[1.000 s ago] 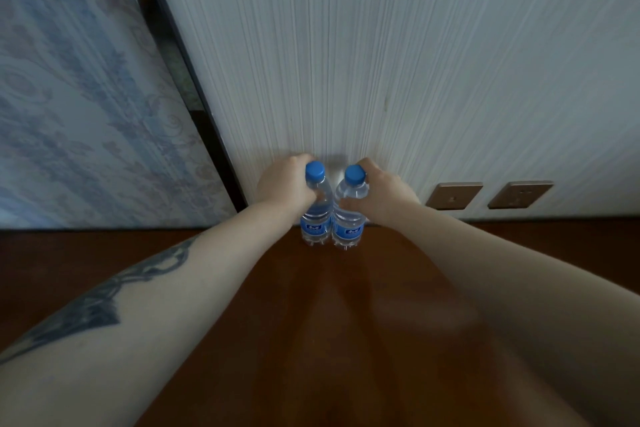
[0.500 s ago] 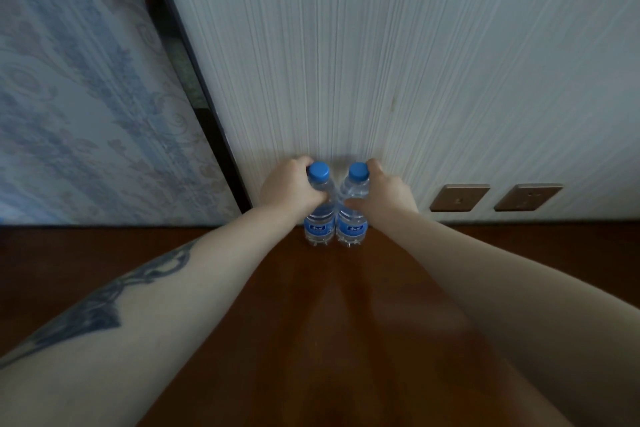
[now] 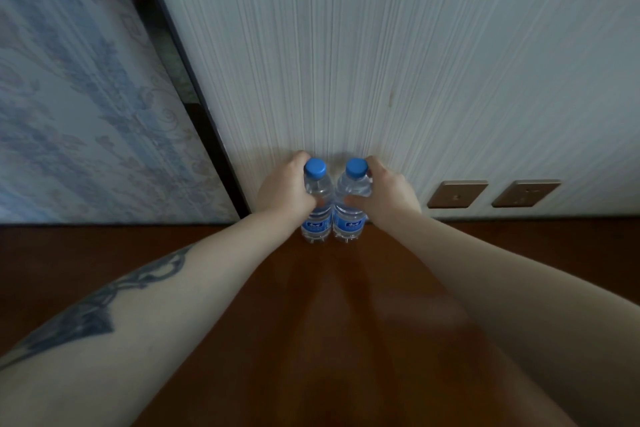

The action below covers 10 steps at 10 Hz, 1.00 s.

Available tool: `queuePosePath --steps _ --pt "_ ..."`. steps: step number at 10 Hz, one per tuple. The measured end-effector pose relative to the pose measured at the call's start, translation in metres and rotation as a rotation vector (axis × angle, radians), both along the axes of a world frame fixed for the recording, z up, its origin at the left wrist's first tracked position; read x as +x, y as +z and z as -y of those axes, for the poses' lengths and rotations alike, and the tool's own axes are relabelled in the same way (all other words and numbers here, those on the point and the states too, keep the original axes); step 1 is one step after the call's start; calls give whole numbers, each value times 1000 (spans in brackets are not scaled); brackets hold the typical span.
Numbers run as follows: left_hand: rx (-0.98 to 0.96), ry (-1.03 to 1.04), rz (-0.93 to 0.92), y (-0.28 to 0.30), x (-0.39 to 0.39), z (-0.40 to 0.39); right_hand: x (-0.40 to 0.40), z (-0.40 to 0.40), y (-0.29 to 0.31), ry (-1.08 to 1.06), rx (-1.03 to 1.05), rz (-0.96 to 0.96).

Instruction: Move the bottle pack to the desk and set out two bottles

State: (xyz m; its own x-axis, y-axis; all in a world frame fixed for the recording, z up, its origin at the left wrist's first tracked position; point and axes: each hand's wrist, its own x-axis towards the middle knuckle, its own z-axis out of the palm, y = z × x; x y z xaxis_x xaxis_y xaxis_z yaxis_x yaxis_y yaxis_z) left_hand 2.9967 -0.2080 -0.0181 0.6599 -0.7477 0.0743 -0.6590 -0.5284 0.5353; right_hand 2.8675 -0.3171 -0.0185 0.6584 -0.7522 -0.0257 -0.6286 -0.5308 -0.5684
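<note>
At the table's [image 3: 311,340] far edge, left hand [image 3: 282,189] and right hand [image 3: 388,192] each grip a standing bottle, left bottle [image 3: 317,208] touching right bottle [image 3: 348,215].

Clear glossy plastic bottles [image 3: 332,215] on a polished wooden desk [image 3: 329,322]; finely ribbed matt wall [image 3: 381,62].

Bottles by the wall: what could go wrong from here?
1. The left bottle and right bottle stand side by side, almost touching; letting go unevenly with the left hand or right hand could tip one into the other.
2. Both stand close to the wall at the desk back edge, so fingers may have little room to withdraw.
</note>
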Motion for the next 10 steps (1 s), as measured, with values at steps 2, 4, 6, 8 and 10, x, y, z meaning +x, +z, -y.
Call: queuePosePath --steps 2,4,6,8,10 --pt "22 28 -54 5 1 -1 -1 -5 -2 -16 39 -62" --pt "26 67 -36 5 -3 -3 2 -6 -8 -84 8 -72" --pt "-4 52 -63 0 -5 -7 0 -9 -7 -61 21 -90" --pt "201 57 -177 3 -2 -29 -14 -21 6 -43 44 -275" --pt "398 32 -282 -8 -13 -71 -32 -55 16 -47 14 -319"
